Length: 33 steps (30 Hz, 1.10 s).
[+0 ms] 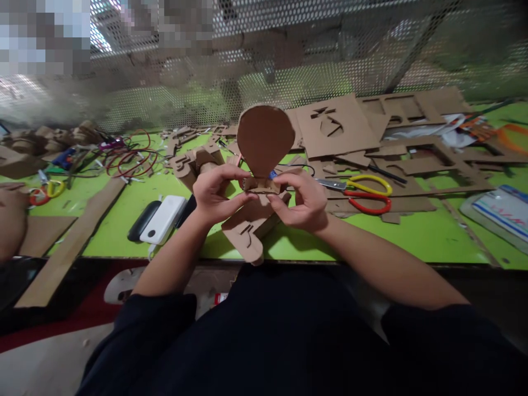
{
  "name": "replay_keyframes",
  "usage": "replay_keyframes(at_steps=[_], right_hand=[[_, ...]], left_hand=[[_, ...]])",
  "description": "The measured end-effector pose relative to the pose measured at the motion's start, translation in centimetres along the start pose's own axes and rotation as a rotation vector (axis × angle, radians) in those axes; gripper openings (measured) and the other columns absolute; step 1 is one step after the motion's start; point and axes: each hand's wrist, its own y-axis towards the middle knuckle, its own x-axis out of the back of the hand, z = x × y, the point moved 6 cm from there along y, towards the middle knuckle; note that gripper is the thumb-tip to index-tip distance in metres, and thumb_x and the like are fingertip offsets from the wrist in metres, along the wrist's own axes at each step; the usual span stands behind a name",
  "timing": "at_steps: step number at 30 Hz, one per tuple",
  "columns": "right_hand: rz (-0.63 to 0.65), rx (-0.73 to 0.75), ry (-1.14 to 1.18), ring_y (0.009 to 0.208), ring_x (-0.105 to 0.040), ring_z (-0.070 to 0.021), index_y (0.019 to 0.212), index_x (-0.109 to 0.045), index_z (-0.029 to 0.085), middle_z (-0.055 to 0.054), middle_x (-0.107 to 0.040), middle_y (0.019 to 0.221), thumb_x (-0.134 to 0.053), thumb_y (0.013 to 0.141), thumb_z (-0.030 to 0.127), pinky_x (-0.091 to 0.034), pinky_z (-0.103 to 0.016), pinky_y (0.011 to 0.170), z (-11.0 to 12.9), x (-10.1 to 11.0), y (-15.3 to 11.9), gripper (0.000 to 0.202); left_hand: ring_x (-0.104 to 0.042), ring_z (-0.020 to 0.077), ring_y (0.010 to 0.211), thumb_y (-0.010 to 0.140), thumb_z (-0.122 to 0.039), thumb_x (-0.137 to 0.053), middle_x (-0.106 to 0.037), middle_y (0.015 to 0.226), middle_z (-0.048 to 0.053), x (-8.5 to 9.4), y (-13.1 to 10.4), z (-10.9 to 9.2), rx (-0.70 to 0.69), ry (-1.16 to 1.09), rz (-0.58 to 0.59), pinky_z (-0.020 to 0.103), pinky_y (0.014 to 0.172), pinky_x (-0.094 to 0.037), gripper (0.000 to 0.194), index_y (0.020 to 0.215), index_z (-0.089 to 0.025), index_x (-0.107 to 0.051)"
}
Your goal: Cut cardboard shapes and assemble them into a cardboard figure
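Between my two hands is a cardboard assembly with a rounded, teardrop-shaped panel [266, 137] standing up from a small folded base [263, 187]. My left hand [216, 195] pinches the base's left end between thumb and fingers. On the right end, my right hand [303, 201] pinches it the same way, close to a small blue part [273, 174]. Just below lies a cardboard piece [247, 236] with a rounded end and cut slots, partly hidden by the hands. Another slotted cardboard piece [185, 168] sits behind my left hand.
Scissors with yellow and red handles [369, 192] lie to the right, near cut cardboard sheets [338, 129]. A white power bank [164, 220] is at left, with red wires [132, 157] behind. Another person's hand [11, 220] shows at the far left. Perforated metal mesh [272, 66] closes the back.
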Motion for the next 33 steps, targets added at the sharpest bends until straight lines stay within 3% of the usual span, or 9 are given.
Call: replay_keyframes(at_steps=[5,11,15,21,26,33], right_hand=[[-0.009,-0.077,0.078,0.083,-0.080,-0.0228,0.130,-0.081,0.026,-0.005,-0.083,0.098,-0.083,0.102,0.031,-0.072,-0.041,0.074,-0.9,-0.4,-0.4,0.029],[-0.028,-0.131,0.159,0.083,-0.080,-0.0209,0.135,-0.084,0.025,-0.003,-0.083,0.096,-0.089,0.102,0.034,-0.069,-0.037,0.074,-1.5,-0.7,-0.3,0.034],[-0.019,-0.056,0.139,0.084,-0.081,-0.0212,0.143,-0.084,0.027,-0.004,-0.085,0.100,-0.090,0.103,0.033,-0.070,-0.035,0.074,-1.1,-0.3,0.0,0.040],[0.045,0.015,-0.077,0.093,-0.086,-0.0254,0.150,-0.082,0.025,-0.008,-0.089,0.114,-0.085,0.106,0.037,-0.075,-0.040,0.084,-0.7,0.1,-0.6,0.045],[0.047,0.032,-0.070,0.098,-0.086,-0.0251,0.153,-0.080,0.024,-0.009,-0.088,0.117,-0.083,0.106,0.029,-0.074,-0.038,0.085,-0.4,0.0,-0.7,0.047],[0.049,0.039,-0.088,0.100,-0.087,-0.0263,0.151,-0.080,0.025,-0.010,-0.087,0.117,-0.082,0.107,0.028,-0.075,-0.038,0.085,0.1,0.0,-0.4,0.044]], left_hand=[[-0.082,0.0190,0.085,0.089,-0.053,-0.110,-0.087,0.103,0.005,0.1,0.1,-0.3,-0.045,0.060,0.019,0.032,0.078,-0.066,0.059,0.137,-0.030,-0.087],[-0.083,0.0198,0.086,0.089,-0.054,-0.110,-0.087,0.102,0.004,0.2,-0.2,-0.1,-0.014,0.100,-0.014,0.035,0.082,-0.067,0.059,0.137,-0.031,-0.086],[-0.084,0.0207,0.089,0.096,-0.047,-0.106,-0.089,0.109,0.006,0.1,-0.4,-0.1,-0.015,0.106,-0.016,0.036,0.081,-0.068,0.052,0.141,-0.032,-0.086],[-0.085,0.0203,0.091,0.097,-0.039,-0.104,-0.088,0.108,0.006,-0.1,-0.4,-0.2,-0.070,0.093,-0.029,0.034,0.082,-0.070,0.049,0.141,-0.031,-0.085],[-0.085,0.0213,0.093,0.097,-0.036,-0.100,-0.087,0.109,0.005,-0.2,-0.6,-0.3,-0.062,0.130,-0.013,0.037,0.082,-0.071,0.047,0.141,-0.032,-0.083],[-0.084,0.0238,0.090,0.099,-0.048,-0.092,-0.085,0.104,0.004,-0.2,-0.9,-0.3,-0.014,0.244,-0.039,0.044,0.080,-0.072,0.038,0.133,-0.035,-0.081]])
